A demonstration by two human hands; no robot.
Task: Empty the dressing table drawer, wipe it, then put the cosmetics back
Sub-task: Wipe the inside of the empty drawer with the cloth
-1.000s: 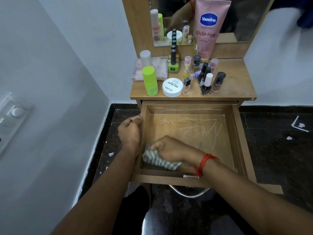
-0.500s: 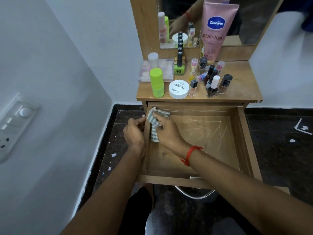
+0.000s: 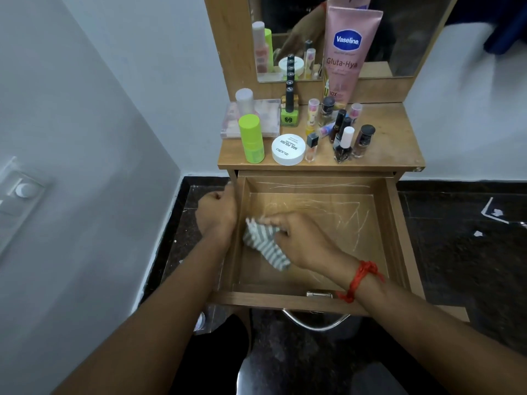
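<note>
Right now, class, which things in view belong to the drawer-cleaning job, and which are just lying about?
Job: drawer; striped cloth in the right hand; left hand on the drawer's left wall; waiting on the tabletop: green bottle, white tub, Vaseline tube, nail polish bottles.
Lying about: wall switch plate; paper scraps on the floor.

Soft, even indoor light is falling from above, making the pale wall point(image 3: 114, 109) glow while the dark floor point(image 3: 456, 252) at 3 o'clock is giving back only a faint sheen. Scratches in the drawer point(image 3: 365, 246) are catching the light as pale streaks. Motion is smearing the right hand point(image 3: 305, 240), the striped cloth point(image 3: 262, 243) and the top of the left hand point(image 3: 216, 215). Lettering on the pink tube point(image 3: 348, 52) at 12 o'clock is reading crisp. The wide lens is bowing lines near the edges, and the switch plate point(image 3: 20, 195) at 9 o'clock and a dark blue shape point(image 3: 507, 29) at 1 o'clock are blurring. The mirror point(image 3: 413, 38) is reflecting mostly darkness.
</note>
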